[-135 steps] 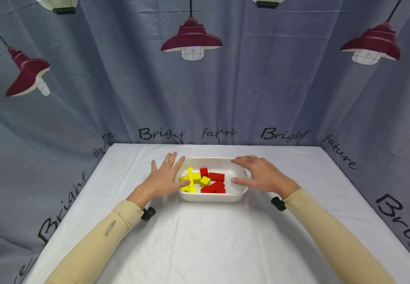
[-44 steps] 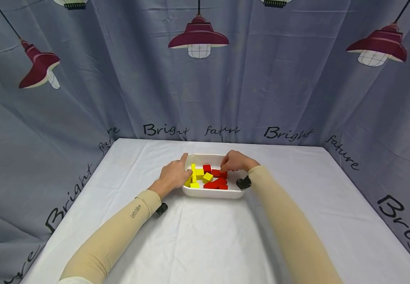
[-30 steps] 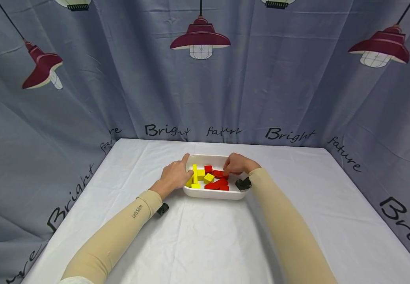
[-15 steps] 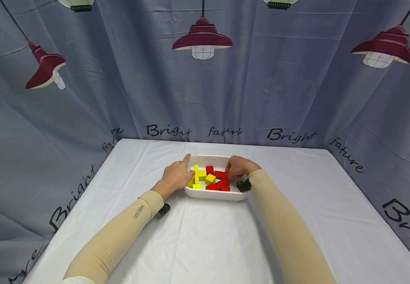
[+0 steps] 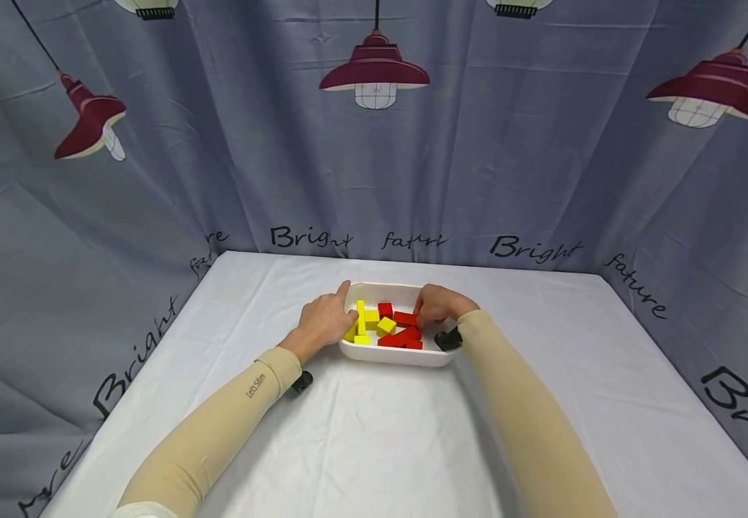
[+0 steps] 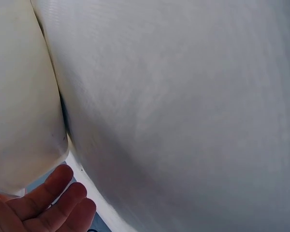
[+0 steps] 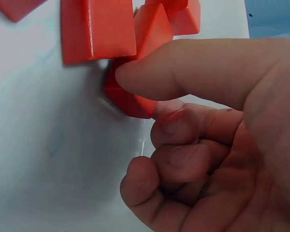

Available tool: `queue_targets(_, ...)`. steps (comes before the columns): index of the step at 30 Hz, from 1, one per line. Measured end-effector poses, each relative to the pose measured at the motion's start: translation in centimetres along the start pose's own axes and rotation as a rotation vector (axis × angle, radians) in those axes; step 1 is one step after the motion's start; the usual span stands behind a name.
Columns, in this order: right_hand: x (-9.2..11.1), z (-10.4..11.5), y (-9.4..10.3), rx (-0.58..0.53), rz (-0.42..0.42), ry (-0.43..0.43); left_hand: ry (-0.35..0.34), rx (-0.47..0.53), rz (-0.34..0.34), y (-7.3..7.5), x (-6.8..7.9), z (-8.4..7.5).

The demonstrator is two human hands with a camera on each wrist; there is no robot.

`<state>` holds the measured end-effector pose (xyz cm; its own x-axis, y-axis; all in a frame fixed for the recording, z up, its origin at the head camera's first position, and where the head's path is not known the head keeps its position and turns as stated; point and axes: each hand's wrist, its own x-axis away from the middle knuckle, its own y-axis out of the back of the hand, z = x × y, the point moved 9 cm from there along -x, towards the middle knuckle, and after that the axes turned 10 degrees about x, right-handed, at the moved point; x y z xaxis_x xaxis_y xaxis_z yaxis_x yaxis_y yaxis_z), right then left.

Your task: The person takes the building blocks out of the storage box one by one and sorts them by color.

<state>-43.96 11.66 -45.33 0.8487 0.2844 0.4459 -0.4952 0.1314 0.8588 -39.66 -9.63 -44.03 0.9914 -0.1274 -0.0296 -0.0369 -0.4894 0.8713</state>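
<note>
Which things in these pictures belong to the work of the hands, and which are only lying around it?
Belongs to the work, I judge:
tray
red blocks
yellow blocks, in the same tray
left hand, at the tray's end
right hand, thumb on one red block

Only around it:
cloth, under the tray
curtain, behind

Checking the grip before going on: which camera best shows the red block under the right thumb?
The right wrist view: it shows the red block close up, with the thumb of the right hand across it. In the head view, the hand covers at least part of it. The left wrist view shows none of it.
</note>
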Motion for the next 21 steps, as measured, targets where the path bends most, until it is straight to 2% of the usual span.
queue_targets(9,0.2,-0.1,0.4,0.026,-0.022,-0.004,0.004,-0.012,-0.003,0.1,0.1,-0.1)
queue_targets(21,2.0,0.3,2.8,0.055,-0.093,0.034,0.019,-0.015,-0.001,0.0,0.3,-0.3)
